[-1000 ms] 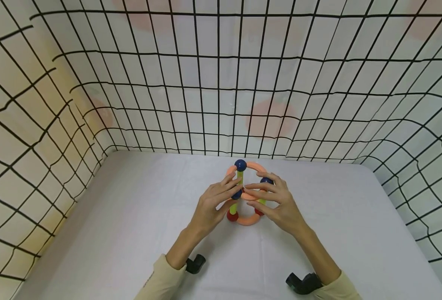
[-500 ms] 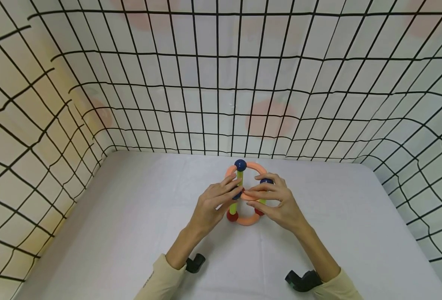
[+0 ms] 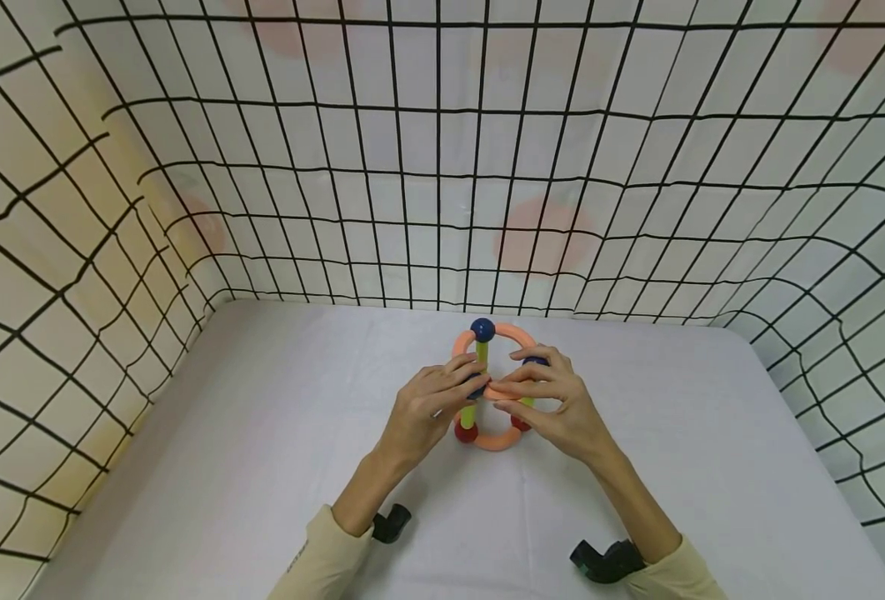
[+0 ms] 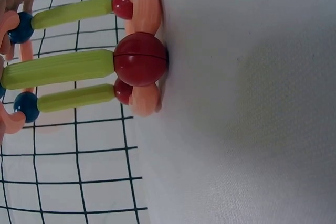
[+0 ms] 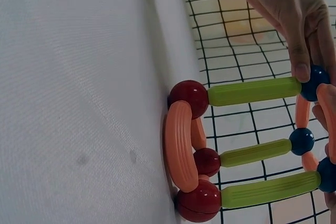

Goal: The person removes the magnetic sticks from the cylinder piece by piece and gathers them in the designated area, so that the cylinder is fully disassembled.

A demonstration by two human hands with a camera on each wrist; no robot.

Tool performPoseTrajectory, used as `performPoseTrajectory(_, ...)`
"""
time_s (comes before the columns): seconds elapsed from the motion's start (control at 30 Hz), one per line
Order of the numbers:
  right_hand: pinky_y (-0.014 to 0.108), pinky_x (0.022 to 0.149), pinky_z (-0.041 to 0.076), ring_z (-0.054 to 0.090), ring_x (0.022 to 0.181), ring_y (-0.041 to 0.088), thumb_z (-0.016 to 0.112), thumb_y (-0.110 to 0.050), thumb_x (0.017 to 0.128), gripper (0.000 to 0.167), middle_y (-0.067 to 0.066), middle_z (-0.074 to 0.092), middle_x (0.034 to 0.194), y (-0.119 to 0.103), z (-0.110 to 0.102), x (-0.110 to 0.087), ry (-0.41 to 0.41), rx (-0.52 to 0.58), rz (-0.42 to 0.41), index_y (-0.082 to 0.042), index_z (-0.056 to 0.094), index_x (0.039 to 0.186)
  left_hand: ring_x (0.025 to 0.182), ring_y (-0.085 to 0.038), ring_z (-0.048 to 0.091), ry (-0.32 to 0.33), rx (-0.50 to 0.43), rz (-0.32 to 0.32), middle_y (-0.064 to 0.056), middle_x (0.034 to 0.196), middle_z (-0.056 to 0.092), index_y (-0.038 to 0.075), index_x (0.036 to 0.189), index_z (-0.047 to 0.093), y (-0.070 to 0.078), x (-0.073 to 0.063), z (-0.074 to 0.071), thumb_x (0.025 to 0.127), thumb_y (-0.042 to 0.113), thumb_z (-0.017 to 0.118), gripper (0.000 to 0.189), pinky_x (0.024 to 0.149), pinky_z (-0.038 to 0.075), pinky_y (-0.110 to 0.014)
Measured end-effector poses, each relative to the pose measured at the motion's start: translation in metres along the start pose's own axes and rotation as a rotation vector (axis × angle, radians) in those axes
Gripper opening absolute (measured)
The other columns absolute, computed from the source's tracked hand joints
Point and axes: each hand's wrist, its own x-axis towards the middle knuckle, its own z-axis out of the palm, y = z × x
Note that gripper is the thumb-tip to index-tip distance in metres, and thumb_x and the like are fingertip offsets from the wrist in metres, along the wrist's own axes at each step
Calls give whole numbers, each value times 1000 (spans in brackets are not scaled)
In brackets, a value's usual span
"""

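Observation:
A prism-shaped frame of a ball-and-rod building toy stands upright on the table. Below are three red balls joined by curved orange rods. Straight yellow-green rods rise from them to blue balls, linked by more curved orange rods in a top ring. At the near left corner, my left hand pinches a top blue ball between thumb and fingers. My right hand holds the front curved rod of the top ring, its upper fingers over the right blue ball.
A white cloth covers the table. Black wire mesh stands along its back and both sides, with pale sheeting behind. Black wrist cameras hang beneath both forearms, low over the cloth.
My left fingers have closed slightly further over the near left blue ball, covering more of it. The right hand and the toy frame stay almost in place.

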Motion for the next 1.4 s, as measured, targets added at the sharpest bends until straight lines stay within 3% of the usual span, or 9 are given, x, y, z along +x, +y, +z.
performPoseTrajectory(0.27,47,112,33,49,129,26,88,7,73,34,-2,76,93,2,-1,0,-6,14,-13,-9,84,103,124,-24,69,0,-8,-4,-7,123,76,6,120,78,0,0,0,79,0,85,41,99,59,-33)
performPoseTrajectory(0.7,36,112,36,47,132,20,89,2,76,30,-3,77,97,1,-7,-3,-20,16,46,-12,84,101,123,-25,70,-5,-44,-23,-9,124,76,4,120,77,-3,-1,-5,77,-1,86,43,97,60,-33)
performPoseTrajectory(1.0,47,115,32,48,132,23,91,5,70,36,-3,76,97,3,-6,-2,-17,-30,-2,-14,84,100,123,-26,70,-10,-34,-7,-10,124,76,3,119,78,-3,0,-5,79,-3,85,42,94,61,-31)
performPoseTrajectory(1.2,53,118,29,48,135,25,92,-4,73,32,-3,77,102,3,-6,-1,-33,-51,-10,-17,84,101,123,-28,70,-9,-35,12,-13,123,75,3,120,77,-4,0,-4,78,-5,85,44,93,61,-29)
performPoseTrajectory(1.4,47,120,29,49,135,26,92,-4,73,28,3,77,111,4,-5,1,-23,-79,-37,-12,84,99,125,-29,68,-19,-43,14,-14,126,74,2,122,76,-4,0,-3,78,-6,84,45,95,61,-29)
